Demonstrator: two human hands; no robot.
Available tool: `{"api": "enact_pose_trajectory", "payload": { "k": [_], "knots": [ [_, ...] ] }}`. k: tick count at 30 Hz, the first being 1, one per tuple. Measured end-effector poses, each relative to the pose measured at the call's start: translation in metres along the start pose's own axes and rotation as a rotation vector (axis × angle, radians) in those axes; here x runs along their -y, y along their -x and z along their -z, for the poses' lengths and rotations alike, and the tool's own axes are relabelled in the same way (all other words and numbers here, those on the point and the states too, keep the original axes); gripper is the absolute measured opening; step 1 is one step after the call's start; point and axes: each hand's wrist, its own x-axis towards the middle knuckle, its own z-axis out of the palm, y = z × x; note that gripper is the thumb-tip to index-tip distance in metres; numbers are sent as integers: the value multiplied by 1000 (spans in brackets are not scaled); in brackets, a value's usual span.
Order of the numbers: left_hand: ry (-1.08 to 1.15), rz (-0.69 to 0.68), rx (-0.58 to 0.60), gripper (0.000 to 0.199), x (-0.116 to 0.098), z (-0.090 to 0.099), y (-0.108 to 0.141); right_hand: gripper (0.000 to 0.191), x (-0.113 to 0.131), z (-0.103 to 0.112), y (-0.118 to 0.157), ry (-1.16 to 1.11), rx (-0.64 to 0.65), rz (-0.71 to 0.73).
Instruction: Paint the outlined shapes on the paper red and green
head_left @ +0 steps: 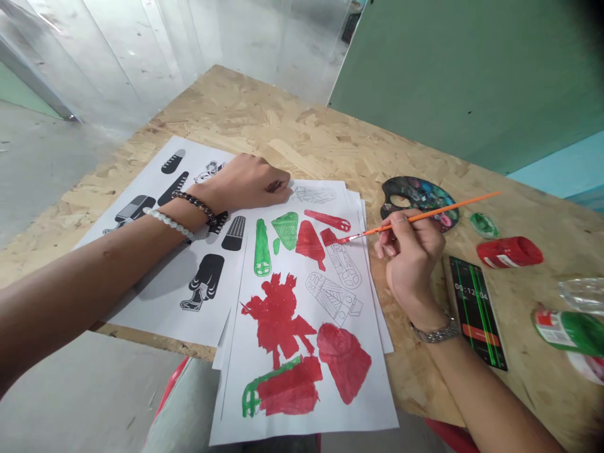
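The right hand [415,255] grips an orange paintbrush [453,206], its bristles touching a red patch on the top sheet of paper [285,261], which lies partly over the table's [302,141] near edge. The left hand [257,180] is curled into a fist at the sheet's upper left corner. Near the right hand are a palette [418,192], a phone [472,299] and a red jar [512,253]

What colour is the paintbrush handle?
The paintbrush handle is orange; it shows best in the head view.
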Motion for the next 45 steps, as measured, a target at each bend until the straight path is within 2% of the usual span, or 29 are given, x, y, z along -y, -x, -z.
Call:
{"api": "enact_pose_trajectory", "payload": {
  "k": [5, 17, 21, 27, 45],
  "knots": [
    [-13, 3, 1, 34, 3, -3, -1, 30, 0, 0, -1, -24, -32, -22],
    [-17, -8, -29, 35, 4, -6, -2, 34, -3, 1, 2, -13, 72, 80],
    [-10, -17, -45, 36, 3, -5, -2, 35, -2, 1, 2, -10, 62, 78],
    [11, 7, 6, 35, 0, -1, -1, 35, 1, 0, 3, 21, 50, 63],
    [30, -5, -13, 35, 0, -1, -1, 34, -1, 1, 3, 7, 53, 80]
  ]
}}
